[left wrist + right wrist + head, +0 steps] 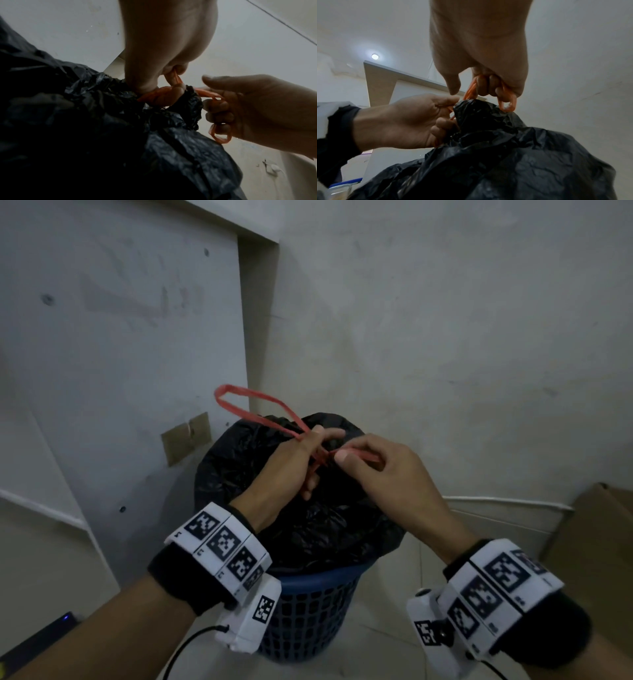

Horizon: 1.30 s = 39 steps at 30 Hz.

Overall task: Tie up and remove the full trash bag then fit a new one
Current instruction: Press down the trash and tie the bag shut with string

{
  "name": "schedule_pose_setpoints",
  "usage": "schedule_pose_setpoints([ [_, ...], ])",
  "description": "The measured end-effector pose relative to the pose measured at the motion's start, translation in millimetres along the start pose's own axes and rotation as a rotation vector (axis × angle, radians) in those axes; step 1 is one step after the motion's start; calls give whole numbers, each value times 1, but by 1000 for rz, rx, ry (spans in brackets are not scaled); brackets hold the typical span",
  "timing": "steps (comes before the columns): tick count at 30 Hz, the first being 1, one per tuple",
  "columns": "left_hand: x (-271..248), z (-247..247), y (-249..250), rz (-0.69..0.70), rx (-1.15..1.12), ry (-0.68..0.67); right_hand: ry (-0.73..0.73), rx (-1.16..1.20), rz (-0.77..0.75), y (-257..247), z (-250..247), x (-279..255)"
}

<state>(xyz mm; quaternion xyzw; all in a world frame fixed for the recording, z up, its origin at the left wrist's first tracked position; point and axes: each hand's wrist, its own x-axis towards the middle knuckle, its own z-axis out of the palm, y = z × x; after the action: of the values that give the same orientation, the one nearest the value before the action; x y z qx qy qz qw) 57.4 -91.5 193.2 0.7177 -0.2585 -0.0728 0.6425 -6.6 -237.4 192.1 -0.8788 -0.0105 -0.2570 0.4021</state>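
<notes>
While black trash bag (pixel 318 529) sits in blue basket (pixel 308 611), left hand (pixel 291 470) and right hand (pixel 383 474) each grip red drawstring (pixel 253 405) at gathered neck.

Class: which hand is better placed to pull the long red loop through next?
Probably the left hand: it already pinches the red drawstring at that loop's base; the right hand grips the short end over the black plastic bag.

no readable words or brands are showing anywhere; the white wrist bands (pixel 219 546) are only carrying black square coded markers with tiny characters too blurred to read.
</notes>
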Motion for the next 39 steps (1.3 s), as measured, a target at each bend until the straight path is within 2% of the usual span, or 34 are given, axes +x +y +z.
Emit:
schedule_pose_setpoints([
  [4,-3,5,2,22,72,-77,-92,-105,-55,0,5,0],
  [7,-3,6,4,11,46,-60,-73,-159,-72,-1,9,1],
  [10,-3,2,0,82,70,-16,-7,-115,-16,2,11,6],
  [12,-3,-4,-6,132,136,17,53,14,94,7,10,9],
  [15,-6,-11,-14,286,322,82,96,221,266,10,9,9],
  [20,-8,-15,-24,537,774,148,109,311,341,5,13,9],
  [22,-8,-15,-26,608,851,192,95,313,351,2,15,8],
  [25,-9,-15,-25,686,817,252,34,300,384,-1,14,5],
  [28,-9,-14,-24,727,785,284,-2,258,436,-2,13,5],
  [31,-10,-12,-25,747,813,261,2,249,462,-5,14,8],
  [34,-8,-13,-28,695,865,233,11,294,459,-4,14,9],
  [39,-5,-18,-33,581,1013,276,24,346,407,-1,16,7],
])
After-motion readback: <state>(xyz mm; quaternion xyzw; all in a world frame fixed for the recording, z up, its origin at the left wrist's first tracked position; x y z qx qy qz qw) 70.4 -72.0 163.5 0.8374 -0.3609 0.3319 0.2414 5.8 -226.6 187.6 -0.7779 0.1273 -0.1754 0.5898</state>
